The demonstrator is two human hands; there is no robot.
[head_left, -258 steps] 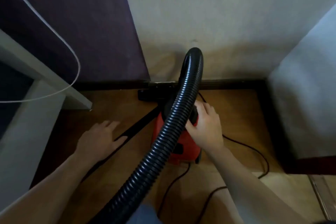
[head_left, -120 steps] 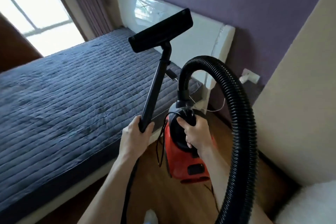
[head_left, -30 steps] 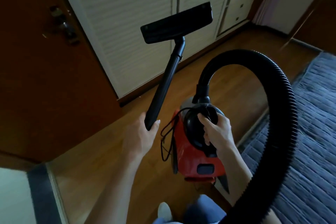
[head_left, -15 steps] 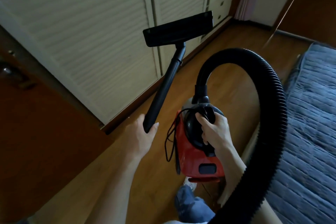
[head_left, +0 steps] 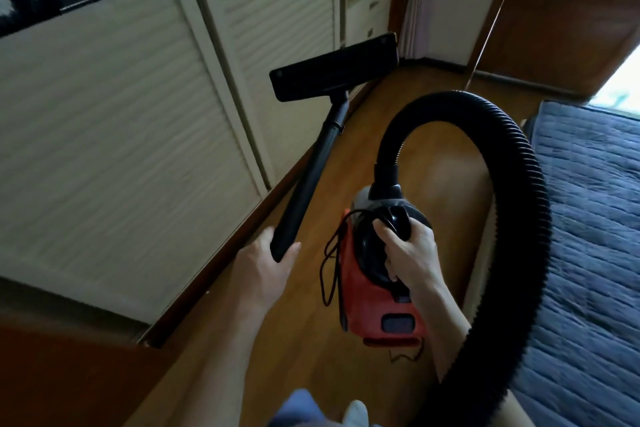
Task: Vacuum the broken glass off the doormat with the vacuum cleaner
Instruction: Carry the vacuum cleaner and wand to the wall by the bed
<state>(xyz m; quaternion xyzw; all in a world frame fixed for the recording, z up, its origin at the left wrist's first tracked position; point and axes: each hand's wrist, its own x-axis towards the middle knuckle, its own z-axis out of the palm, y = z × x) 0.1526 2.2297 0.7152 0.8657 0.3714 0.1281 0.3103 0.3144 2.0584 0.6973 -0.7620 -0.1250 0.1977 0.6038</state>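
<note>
I carry a small red vacuum cleaner [head_left: 367,302] above the wooden floor. My right hand [head_left: 408,253] grips its black top handle. My left hand [head_left: 259,267] grips the lower end of the black wand [head_left: 311,173], which points up and away, with the flat black floor nozzle [head_left: 334,69] at its far end in the air. The ribbed black hose [head_left: 512,191] arcs from the vacuum's front over to the right and down past my right arm. A loose black cord [head_left: 332,260] dangles beside the vacuum body. No doormat or glass is in view.
Cream louvred wardrobe doors [head_left: 121,135] run along the left, with a dark wooden plinth at the floor. A bed with a blue quilted cover [head_left: 588,236] fills the right. A strip of wooden floor [head_left: 398,121] lies between them, leading to a brown door [head_left: 571,17] far right.
The view has swung along the wardrobe; the brown door at the left has dropped out of sight. Both hands keep the same grips on the wand and the vacuum.
</note>
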